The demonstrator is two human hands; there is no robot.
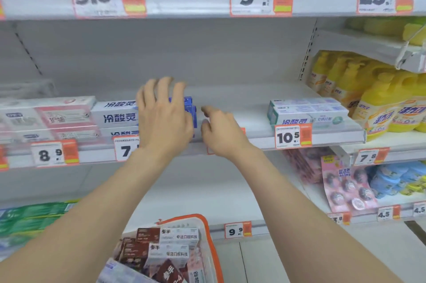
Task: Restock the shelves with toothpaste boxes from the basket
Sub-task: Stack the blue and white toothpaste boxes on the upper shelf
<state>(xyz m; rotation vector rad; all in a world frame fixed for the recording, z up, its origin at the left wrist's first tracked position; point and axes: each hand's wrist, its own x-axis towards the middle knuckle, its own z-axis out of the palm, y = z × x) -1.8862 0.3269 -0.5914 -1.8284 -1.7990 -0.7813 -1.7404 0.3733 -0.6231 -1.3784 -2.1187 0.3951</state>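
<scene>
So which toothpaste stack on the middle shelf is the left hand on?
The white-and-blue stack in the middle: the left hand covers its blue right end. The pink stack to its left and the green-trimmed stack at the right stand untouched.

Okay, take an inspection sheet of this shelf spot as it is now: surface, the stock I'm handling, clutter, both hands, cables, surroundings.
Surface: middle shelf, bare stretch between two stacks.
Job's things: white-and-blue toothpaste boxes stacked on the shelf; brown-and-white toothpaste boxes lie in the orange-rimmed basket below.
Clutter: green-white boxes at the right, pink-white boxes at the left.
Hands: left hand spread over the stack's blue end; right hand loosely curled beside it, holding nothing.
Cables: nothing seen.
Surroundings: yellow bottles on the next bay, price tags on the shelf edges.
</scene>
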